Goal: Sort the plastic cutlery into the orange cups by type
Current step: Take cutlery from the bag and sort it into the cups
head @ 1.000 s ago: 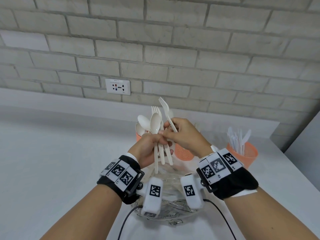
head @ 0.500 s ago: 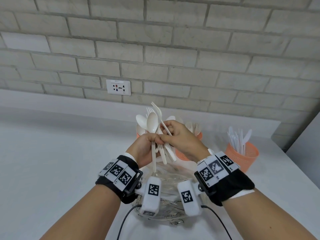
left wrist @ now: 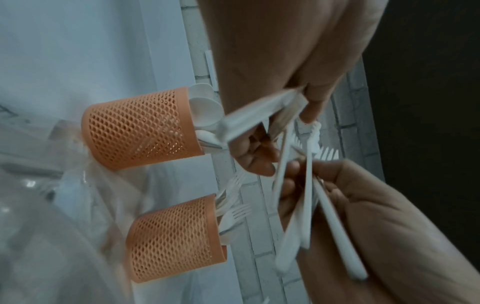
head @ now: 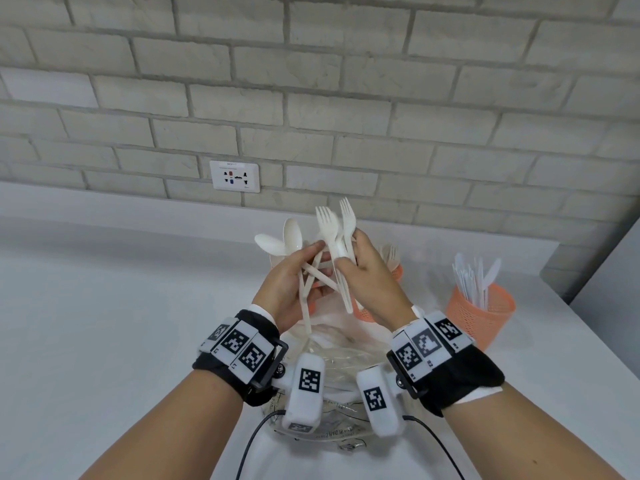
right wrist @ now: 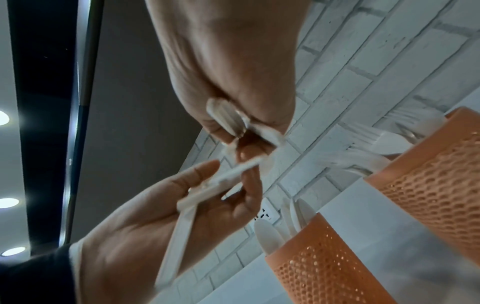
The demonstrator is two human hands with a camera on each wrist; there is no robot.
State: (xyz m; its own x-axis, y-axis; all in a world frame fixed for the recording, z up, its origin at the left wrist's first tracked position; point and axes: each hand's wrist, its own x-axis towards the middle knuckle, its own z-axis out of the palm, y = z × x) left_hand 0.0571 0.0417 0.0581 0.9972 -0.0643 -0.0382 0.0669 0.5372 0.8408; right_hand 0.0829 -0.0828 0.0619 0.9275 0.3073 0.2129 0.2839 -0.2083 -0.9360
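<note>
On the bench (head: 104, 341), a clear plastic bag (head: 339, 362) lies nearest the person, under both wrists, with the left hand (head: 287, 285) and right hand (head: 370, 282) raised side by side above it. Behind the hands stand a cup of spoons (left wrist: 137, 129) to the left and a cup of forks (left wrist: 171, 236) to its right. The cup of knives (head: 479, 315) stands well apart at far right, and a wall socket (head: 234, 176) sits on the brick wall (head: 346, 98) behind.

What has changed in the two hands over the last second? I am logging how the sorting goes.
The right hand has drawn the white plastic forks out of the mixed bundle and now pinches them apart from the white plastic spoons, which are left in the left hand with their handles splayed. Both hands stay raised above the clear plastic bag. The orange mesh cup of knives has not moved.
</note>
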